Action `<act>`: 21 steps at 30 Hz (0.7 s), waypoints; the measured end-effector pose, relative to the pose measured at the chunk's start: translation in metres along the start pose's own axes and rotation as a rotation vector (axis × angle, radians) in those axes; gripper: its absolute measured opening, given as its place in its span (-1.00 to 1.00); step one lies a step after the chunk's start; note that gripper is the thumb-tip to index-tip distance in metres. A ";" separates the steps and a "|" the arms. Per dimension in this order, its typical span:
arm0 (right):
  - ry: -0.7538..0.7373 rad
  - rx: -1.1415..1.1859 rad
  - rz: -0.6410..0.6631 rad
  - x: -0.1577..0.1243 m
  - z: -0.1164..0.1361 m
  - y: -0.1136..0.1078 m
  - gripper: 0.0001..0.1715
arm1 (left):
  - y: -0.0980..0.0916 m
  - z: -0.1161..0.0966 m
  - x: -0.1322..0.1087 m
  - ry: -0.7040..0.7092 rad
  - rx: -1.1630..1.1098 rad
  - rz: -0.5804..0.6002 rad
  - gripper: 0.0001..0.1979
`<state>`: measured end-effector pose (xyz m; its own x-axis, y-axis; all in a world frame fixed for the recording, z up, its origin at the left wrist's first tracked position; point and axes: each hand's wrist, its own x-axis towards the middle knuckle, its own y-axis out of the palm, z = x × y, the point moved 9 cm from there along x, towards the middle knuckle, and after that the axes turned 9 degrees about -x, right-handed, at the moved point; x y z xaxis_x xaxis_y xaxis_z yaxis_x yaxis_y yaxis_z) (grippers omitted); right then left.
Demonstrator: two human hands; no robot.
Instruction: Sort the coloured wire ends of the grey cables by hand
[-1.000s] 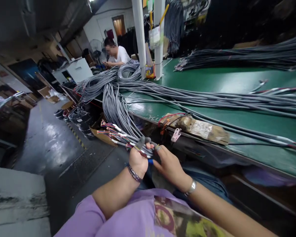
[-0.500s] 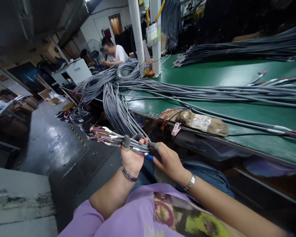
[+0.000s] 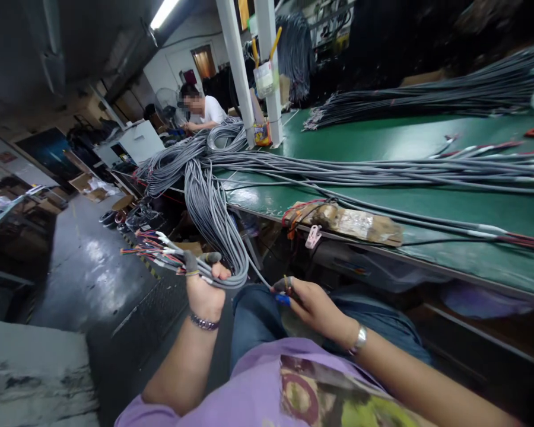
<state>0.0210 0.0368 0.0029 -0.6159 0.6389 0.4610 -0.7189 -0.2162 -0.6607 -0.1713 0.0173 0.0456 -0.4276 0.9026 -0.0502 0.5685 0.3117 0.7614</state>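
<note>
My left hand (image 3: 206, 287) is closed around a bundle of grey cables (image 3: 235, 270), near their ends, palm up. Stripped coloured wires (image 3: 149, 249) with white sleeves stick out to the left of it. The bundle loops round on the right and runs up to the table edge. To the right, my right hand (image 3: 305, 299) pinches the end of a single grey cable (image 3: 258, 274) that comes down from the bundle. Dark covers sit on some fingertips of both hands, and a blue one (image 3: 283, 299) is on a right finger.
Long grey cables (image 3: 360, 169) lie across the green table (image 3: 449, 207). A cardboard-and-tape strip (image 3: 351, 222) and a pink clip (image 3: 313, 236) are at its edge. Darker cables (image 3: 418, 95) lie farther back. A person (image 3: 204, 110) sits beyond a white post (image 3: 238, 65).
My left hand has moved left with the bundle, and my right hand has moved slightly right and down with one cable, so the hands are farther apart. The view has shifted slightly.
</note>
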 end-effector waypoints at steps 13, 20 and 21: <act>0.315 0.266 -0.153 -0.023 -0.056 -0.044 -0.68 | -0.008 0.041 -0.012 -0.093 0.758 0.267 -0.73; 0.181 0.221 -0.170 -0.004 -0.029 -0.032 -0.70 | 0.053 0.099 0.004 -0.173 0.386 0.283 -0.62; 0.177 0.201 -0.172 -0.002 -0.029 -0.031 -0.72 | 0.056 0.103 0.007 -0.219 0.335 0.265 -0.61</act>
<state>0.0542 0.0635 0.0055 -0.4268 0.7936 0.4337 -0.8677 -0.2242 -0.4436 -0.0699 0.0719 0.0217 -0.0995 0.9940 -0.0445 0.8484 0.1081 0.5182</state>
